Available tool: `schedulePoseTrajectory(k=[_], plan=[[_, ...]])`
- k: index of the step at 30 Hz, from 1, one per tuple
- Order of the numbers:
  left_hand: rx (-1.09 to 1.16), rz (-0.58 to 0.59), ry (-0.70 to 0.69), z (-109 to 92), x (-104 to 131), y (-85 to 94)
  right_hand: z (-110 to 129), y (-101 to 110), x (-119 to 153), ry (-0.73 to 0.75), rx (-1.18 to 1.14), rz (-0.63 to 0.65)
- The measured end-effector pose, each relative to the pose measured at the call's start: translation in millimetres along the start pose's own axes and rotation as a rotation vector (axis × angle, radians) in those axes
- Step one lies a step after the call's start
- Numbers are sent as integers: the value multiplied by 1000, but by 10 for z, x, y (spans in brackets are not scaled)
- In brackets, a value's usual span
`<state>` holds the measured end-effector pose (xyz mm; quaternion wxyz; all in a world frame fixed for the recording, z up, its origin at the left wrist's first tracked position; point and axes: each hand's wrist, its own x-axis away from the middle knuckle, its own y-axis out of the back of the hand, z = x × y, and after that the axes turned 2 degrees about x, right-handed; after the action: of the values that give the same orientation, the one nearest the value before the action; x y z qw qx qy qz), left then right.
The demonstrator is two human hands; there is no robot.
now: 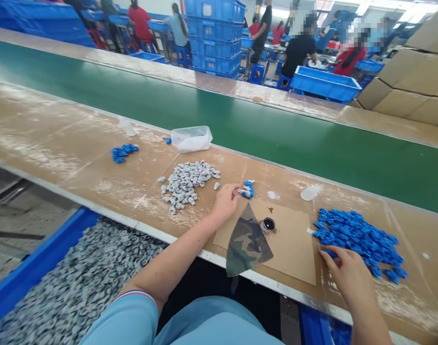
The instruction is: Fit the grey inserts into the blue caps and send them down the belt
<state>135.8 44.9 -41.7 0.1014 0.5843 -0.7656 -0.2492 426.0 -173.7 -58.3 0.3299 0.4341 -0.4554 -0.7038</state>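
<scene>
My left hand (226, 200) is closed in a pinch beside a few small blue and grey pieces (247, 190) at the back of a cardboard sheet (294, 249). A bit of grey shows at its fingertips, too small to name for sure. At the near left edge of a pile of small blue plastic pieces (359, 237), my right hand (350, 273) has thumb and forefinger around one blue piece. On the cardboard stand a small open pot of dark liquid (268, 224) and a camouflage cloth (247, 242), which hangs over the table edge.
Left of my left hand lies a heap of small grey pieces (190, 182), with a clear plastic tray (192, 139) behind. Farther left is a blue cluster (123, 152). A green conveyor belt (233, 120) runs behind. A blue bin (57, 254) of grey pieces stands below left.
</scene>
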Motion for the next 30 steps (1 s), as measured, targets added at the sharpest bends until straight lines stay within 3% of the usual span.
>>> schedulePoseTrajectory(k=[3,6,12,14,16,19,22,26,30], plan=[[-236,-115,-32,108,0,170,-67,-93,-23,8,5,88],[-384,-131,14,205,-68,313,-82,-131,-56,46,27,107],[-345,-80,17,231,-151,376,86,-5,-115,0,-66,66],[-234,-85,14,176,-80,357,234,50,-126,0,-208,19],[20,-45,70,98,47,314,432,77,-135,39,-381,-16],[504,118,254,-36,304,210,766,62,-149,117,-588,-10],[811,243,399,-146,555,94,1033,21,-178,166,-640,42],[952,338,494,-212,768,-22,1192,-13,-235,185,-638,67],[938,348,458,-235,840,-92,1219,-13,-268,207,-622,95]])
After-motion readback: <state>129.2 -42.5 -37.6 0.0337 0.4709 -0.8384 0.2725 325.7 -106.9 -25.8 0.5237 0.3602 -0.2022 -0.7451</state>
